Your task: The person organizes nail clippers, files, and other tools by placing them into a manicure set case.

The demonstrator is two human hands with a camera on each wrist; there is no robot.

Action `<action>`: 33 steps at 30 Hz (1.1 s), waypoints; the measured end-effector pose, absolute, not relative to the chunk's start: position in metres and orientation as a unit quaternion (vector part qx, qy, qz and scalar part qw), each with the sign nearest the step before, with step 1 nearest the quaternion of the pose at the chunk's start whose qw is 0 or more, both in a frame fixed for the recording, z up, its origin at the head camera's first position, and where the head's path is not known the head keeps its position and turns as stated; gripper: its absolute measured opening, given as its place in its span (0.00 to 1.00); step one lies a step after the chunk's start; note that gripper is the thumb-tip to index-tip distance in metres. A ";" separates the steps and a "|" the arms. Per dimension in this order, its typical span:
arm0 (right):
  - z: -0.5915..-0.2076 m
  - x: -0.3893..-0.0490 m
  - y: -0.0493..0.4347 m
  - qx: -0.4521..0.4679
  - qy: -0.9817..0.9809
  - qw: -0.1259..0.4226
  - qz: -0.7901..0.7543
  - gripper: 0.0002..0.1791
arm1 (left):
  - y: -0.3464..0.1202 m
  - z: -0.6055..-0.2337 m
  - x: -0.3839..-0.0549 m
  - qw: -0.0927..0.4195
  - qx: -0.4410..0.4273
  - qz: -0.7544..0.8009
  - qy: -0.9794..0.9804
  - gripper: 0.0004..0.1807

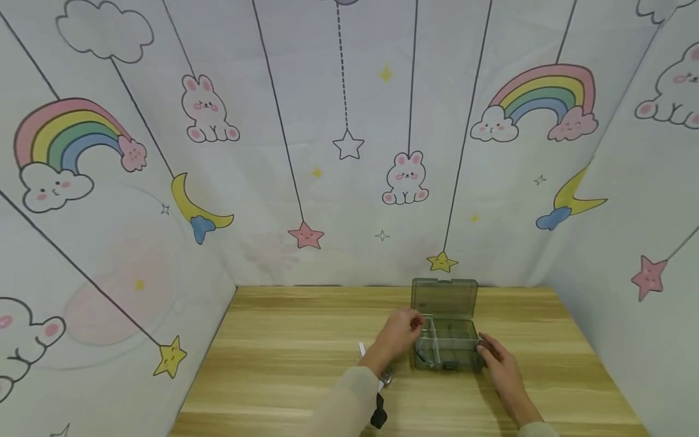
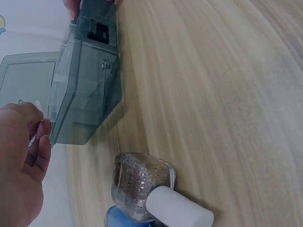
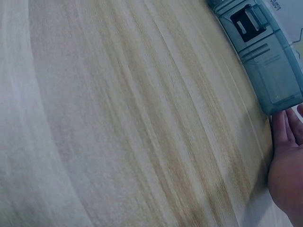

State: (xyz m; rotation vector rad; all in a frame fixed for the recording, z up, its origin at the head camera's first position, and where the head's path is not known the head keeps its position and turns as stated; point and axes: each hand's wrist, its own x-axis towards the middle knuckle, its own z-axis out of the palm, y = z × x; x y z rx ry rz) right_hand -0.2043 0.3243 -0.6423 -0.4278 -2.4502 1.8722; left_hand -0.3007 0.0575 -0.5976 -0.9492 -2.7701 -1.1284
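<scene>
A see-through grey-green plastic storage box point(image 1: 455, 358) stands on the table, its hinged lid point(image 1: 445, 298) raised at the back. Dividers split its inside into compartments; a small thin metal item point(image 2: 106, 66) shows through the wall. My left hand point(image 1: 401, 334) is over the box's left end, thumb and fingers bent together. Between its fingertips the left wrist view shows a small clear-whitish piece point(image 2: 38, 106), its kind unclear. My right hand point(image 1: 502, 367) holds the box's right end, with fingers point(image 3: 283, 125) against the end wall.
Left of the box, partly under my left forearm, lies a glass bottle of brown glitter point(image 2: 139, 184) with a white cap point(image 2: 180, 208). A blue item point(image 2: 120, 218) and a black object point(image 1: 378, 414) lie near it. A printed cloth wall point(image 1: 349, 206) rises behind the wooden table point(image 1: 289, 364).
</scene>
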 end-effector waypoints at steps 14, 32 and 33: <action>-0.643 -0.207 0.318 -0.133 -0.788 0.033 0.600 0.29 | 0.057 -0.599 -0.295 0.032 -0.289 -0.340 -0.894 0.06; -0.645 -0.205 0.323 -0.124 -0.784 0.015 0.608 0.33 | 0.057 -0.598 -0.289 -0.004 -0.286 -0.354 -0.891 0.07; -0.644 -0.206 0.323 -0.124 -0.784 0.012 0.608 0.33 | 0.055 -0.597 -0.288 -0.004 -0.285 -0.363 -0.887 0.07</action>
